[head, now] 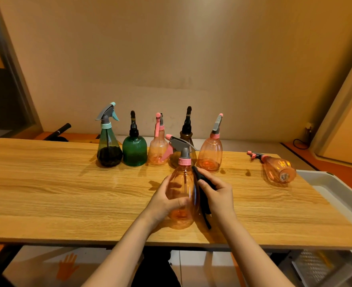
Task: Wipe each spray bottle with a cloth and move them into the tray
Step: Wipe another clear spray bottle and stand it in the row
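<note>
Seven spray bottles in sight; one orange bottle [182,195] is up off the desk [47,183] in my hands. My left hand [167,200] wraps its belly from the left, thumb across the front. My right hand [218,195] pinches the dark cloth [202,187] against the bottle's right flank. Five bottles stand in a row beyond the held bottle; another orange one [278,169] lies on its side to its right, near the white tray [324,183], which looks empty, though only a corner shows. To wipe well: steady grip, turn the bottle, run the cloth collar to base, no trigger squeeze.
</note>
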{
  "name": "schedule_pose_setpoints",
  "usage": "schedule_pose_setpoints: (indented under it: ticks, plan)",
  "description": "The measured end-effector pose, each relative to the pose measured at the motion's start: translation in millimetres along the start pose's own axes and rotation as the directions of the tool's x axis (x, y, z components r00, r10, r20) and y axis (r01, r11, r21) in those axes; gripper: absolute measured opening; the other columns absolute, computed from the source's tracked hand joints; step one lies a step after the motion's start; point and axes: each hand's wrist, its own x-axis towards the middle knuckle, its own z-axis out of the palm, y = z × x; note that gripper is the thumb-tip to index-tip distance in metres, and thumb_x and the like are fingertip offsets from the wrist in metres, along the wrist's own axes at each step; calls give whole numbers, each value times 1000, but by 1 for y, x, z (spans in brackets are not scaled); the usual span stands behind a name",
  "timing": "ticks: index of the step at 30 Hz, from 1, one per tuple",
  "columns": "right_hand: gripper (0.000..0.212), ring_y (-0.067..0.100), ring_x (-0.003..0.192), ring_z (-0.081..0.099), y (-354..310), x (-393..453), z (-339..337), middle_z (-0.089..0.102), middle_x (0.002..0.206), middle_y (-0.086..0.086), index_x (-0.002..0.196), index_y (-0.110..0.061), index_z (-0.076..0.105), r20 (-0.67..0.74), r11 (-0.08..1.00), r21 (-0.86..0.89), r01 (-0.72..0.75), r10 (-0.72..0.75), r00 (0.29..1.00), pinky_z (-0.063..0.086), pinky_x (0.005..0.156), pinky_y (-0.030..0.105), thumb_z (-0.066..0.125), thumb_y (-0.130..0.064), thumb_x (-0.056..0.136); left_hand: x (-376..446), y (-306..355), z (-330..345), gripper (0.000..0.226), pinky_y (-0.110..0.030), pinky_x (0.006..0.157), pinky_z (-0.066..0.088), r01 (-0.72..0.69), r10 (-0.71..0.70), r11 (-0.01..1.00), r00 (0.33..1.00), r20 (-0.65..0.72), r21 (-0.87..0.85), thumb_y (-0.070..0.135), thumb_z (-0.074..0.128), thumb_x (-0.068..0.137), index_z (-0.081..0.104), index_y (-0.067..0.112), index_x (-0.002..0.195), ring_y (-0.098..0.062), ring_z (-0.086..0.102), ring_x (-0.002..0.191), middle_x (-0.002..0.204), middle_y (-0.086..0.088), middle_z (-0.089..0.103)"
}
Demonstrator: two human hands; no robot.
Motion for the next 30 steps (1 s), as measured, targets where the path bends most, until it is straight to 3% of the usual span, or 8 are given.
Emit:
schedule_pose_setpoints:
  ticks: [5, 9, 11, 13, 16, 19, 23, 30]
  plan:
    - [33, 3, 103, 61, 2, 0, -1, 68, 107, -3, 109, -15, 66, 9, 995, 70, -74, 74, 997, 49, 89, 18, 58, 5, 84, 2, -3, 4, 86, -27, 83, 54, -16, 14, 997, 1000, -26, -78, 43, 81, 48, 48, 30, 126, -12, 65, 106, 116, 0, 67]
    - [33, -2, 88, 65, -5, 2, -3, 70, 91, -4, 99, -16, 68, -39, 999, 48, -24, 26, 999, 49, 74, 11, 58, 11, 82, 2, -5, 2, 82, -24, 78, 54, -26, 24, 995, 1000, -18, -101, 41, 81, 49, 49, 28, 124, -11, 66, 103, 111, 1, 69]
    - [35, -5, 79, 65, -15, 3, -3, 70, 86, -8, 98, -17, 68, -90, 996, 60, 67, -62, 994, 49, 68, 10, 58, 13, 81, 4, -3, 1, 78, -21, 76, 53, -22, 22, 995, 1000, -3, -98, 42, 79, 50, 50, 30, 120, -8, 67, 100, 106, 6, 71]
    - [32, -1, 88, 65, -27, 6, -1, 70, 95, -4, 103, -16, 66, -99, 950, -64, 306, -312, 945, 51, 76, 13, 62, 7, 80, 6, 0, -1, 75, -21, 76, 53, -12, 15, 997, 1000, 26, -80, 45, 78, 51, 49, 34, 119, -6, 66, 100, 105, 10, 71]
    - [28, 13, 105, 62, -29, 16, 7, 67, 109, 5, 108, -9, 66, 163, 673, -373, 639, -630, 759, 50, 91, 26, 63, -10, 80, 7, 1, -2, 82, -26, 85, 53, -1, 4, 999, 999, 51, -43, 50, 79, 51, 45, 38, 125, -10, 62, 109, 117, 6, 66]
    - [30, 16, 120, 51, -23, 25, 17, 63, 120, 3, 114, -13, 66, 409, 555, -476, 683, -547, 730, 44, 100, 41, 56, -22, 86, 7, -3, -2, 87, -26, 85, 52, -17, 18, 1000, 999, 35, -24, 50, 79, 54, 43, 32, 131, -13, 61, 112, 121, 2, 64]
    - [36, 8, 131, 37, -14, 25, 14, 52, 130, -8, 122, -22, 59, 467, 640, -410, 650, -465, 752, 33, 107, 40, 50, -26, 87, 5, -4, -5, 90, -26, 88, 52, -18, 19, 999, 999, 49, -31, 46, 80, 54, 39, 32, 134, -9, 62, 110, 121, 2, 63]
    - [44, -9, 125, 38, -8, 24, 4, 50, 124, -20, 118, -25, 57, 254, 822, -346, 452, -382, 889, 30, 106, 14, 62, -1, 82, 4, -7, -6, 116, -46, 103, 47, 6, -11, 999, 990, 138, 39, 48, 85, 53, 22, 31, 149, -18, 51, 126, 139, 0, 48]
